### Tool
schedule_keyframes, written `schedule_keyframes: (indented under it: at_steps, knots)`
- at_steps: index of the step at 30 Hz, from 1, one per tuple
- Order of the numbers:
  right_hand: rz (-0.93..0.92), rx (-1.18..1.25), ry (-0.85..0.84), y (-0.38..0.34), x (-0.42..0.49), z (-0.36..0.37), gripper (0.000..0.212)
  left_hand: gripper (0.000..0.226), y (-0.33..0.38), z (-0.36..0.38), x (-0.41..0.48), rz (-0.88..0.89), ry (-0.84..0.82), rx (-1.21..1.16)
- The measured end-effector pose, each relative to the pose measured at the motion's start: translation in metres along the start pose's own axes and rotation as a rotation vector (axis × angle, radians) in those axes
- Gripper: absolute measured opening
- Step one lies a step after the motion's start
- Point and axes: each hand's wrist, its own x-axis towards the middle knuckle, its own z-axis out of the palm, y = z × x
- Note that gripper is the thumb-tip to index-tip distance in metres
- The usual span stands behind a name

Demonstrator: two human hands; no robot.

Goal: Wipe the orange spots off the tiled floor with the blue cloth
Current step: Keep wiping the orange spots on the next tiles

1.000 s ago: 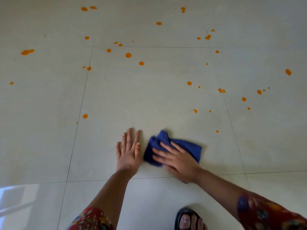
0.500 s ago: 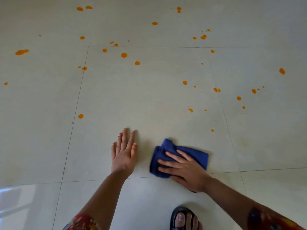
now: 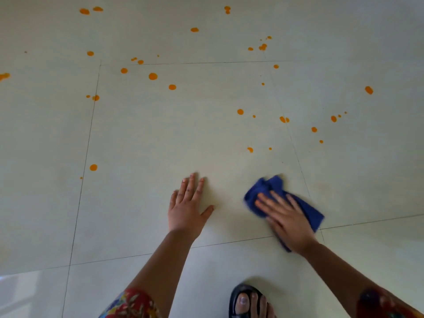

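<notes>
free: tiled floor (image 3: 160,138) ahead | blocked: left grip (image 3: 187,210), sandalled foot (image 3: 250,304)

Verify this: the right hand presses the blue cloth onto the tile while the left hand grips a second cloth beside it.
One detail is wrong. The head view shows the left hand gripping nothing. It rests flat on the bare tiled floor with its fingers straight. There is no second cloth. The rest stands: the right hand presses the blue cloth onto the tile.
</notes>
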Motion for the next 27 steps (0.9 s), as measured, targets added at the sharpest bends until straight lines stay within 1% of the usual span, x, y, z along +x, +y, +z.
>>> schedule_keyframes:
  at_steps: [2, 3, 4, 6, 7, 8, 9, 12, 13, 14, 15, 18, 19, 20, 21, 23, 25, 27]
  knots:
    - [0.298, 0.052, 0.095, 0.024, 0.015, -0.004, 0.046, 0.077, 0.001, 0.002, 0.000, 0.005, 0.005, 0.004]
    - [0.405, 0.064, 0.124, 0.029, 0.033, -0.004, 0.047, 0.076, 0.001, 0.003, -0.001, 0.005, 0.007, 0.005]
    - [0.470, 0.061, 0.147, 0.030, 0.056, -0.005, 0.050, 0.076, 0.001, 0.003, -0.001, 0.003, 0.008, 0.006]
    - [0.520, 0.054, 0.145, 0.022, 0.107, -0.007, 0.055, 0.076, 0.000, 0.003, 0.000, 0.006, 0.008, 0.009]
    - [0.508, 0.065, 0.132, 0.014, 0.128, -0.006, 0.057, 0.076, 0.000, 0.003, 0.000, 0.008, 0.011, 0.005]
    - [0.458, 0.073, 0.112, 0.004, 0.140, -0.003, 0.057, 0.077, 0.000, 0.003, 0.000, 0.008, 0.014, -0.005]
    - [0.367, 0.063, 0.099, -0.007, 0.144, 0.002, 0.055, 0.077, 0.001, 0.003, 0.000, 0.006, 0.016, -0.013]
    - [-0.020, -0.002, -0.004, -0.027, 0.097, 0.007, 0.047, 0.077, 0.001, 0.002, 0.000, 0.010, 0.016, -0.023]
    - [-0.076, 0.001, -0.021, -0.020, 0.077, 0.005, 0.046, 0.077, 0.001, 0.002, 0.000, 0.011, 0.013, -0.027]
    - [-0.063, 0.011, 0.002, -0.007, 0.064, 0.002, 0.046, 0.077, 0.001, 0.002, 0.001, 0.009, 0.013, -0.032]
    - [0.027, 0.030, 0.042, 0.007, 0.058, -0.002, 0.045, 0.077, 0.001, 0.002, 0.001, 0.007, 0.012, -0.034]
    - [0.437, 0.037, 0.121, 0.036, 0.089, -0.008, 0.050, 0.076, 0.002, 0.003, 0.000, 0.002, 0.012, -0.039]
    - [0.515, 0.034, 0.127, 0.035, 0.109, -0.010, 0.054, 0.076, 0.002, 0.002, 0.000, 0.001, 0.011, -0.041]
    - [0.548, 0.031, 0.124, 0.028, 0.131, -0.011, 0.058, 0.076, 0.002, 0.002, 0.001, 0.002, 0.009, -0.038]
    - [0.539, 0.035, 0.120, 0.018, 0.150, -0.009, 0.060, 0.076, 0.002, 0.002, 0.001, 0.001, 0.005, -0.031]
    - [0.411, 0.050, 0.092, -0.009, 0.173, -0.001, 0.058, 0.076, 0.002, 0.002, 0.001, -0.006, -0.004, -0.023]
    - [0.167, 0.021, 0.070, -0.039, 0.163, 0.010, 0.050, 0.076, 0.003, 0.000, 0.000, -0.018, -0.006, -0.038]
    - [-0.099, 0.002, -0.006, -0.056, 0.119, 0.011, 0.046, 0.074, 0.004, -0.003, 0.000, -0.013, -0.006, -0.071]
